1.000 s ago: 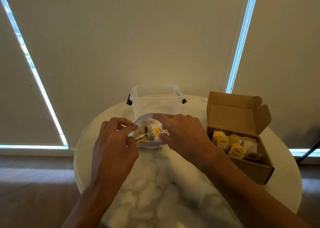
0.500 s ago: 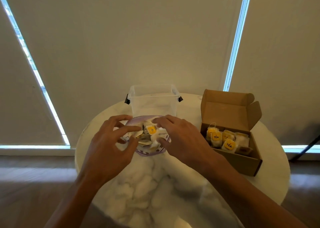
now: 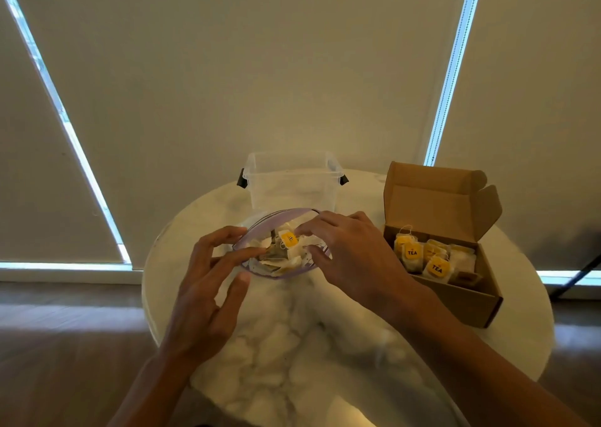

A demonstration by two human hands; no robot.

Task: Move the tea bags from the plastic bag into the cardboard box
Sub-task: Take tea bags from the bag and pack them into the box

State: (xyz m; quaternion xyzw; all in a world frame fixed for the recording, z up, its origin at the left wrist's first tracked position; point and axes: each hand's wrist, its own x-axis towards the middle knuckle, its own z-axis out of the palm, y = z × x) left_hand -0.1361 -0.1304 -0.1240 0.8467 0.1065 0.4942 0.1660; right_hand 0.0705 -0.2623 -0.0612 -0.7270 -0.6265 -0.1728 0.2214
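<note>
Tea bags (image 3: 289, 238) lie in the open plastic bag (image 3: 283, 213), just left of your right hand (image 3: 351, 254); thumb and index curl at them, pinch unclear. Left hand (image 3: 208, 290) spread at rim. Cardboard box (image 3: 468, 300) to the right.

Left hand (image 3: 208, 296): fingers spread, nearly straight, tips at plastic bag's (image 3: 279, 213) left rim.
Right hand (image 3: 351, 257): index finger and thumb curved over the bag's right rim; grip unclear.
Plastic bag: between hands, mouth open.
Tea bags (image 3: 289, 257): heaped inside, between the fingertips.
Cardboard box (image 3: 455, 296): right of right hand, lid up, partly filled.
Clear tub (image 3: 292, 183): beyond both hands.
Surface (image 3: 292, 345): marbled, under hands.
</note>
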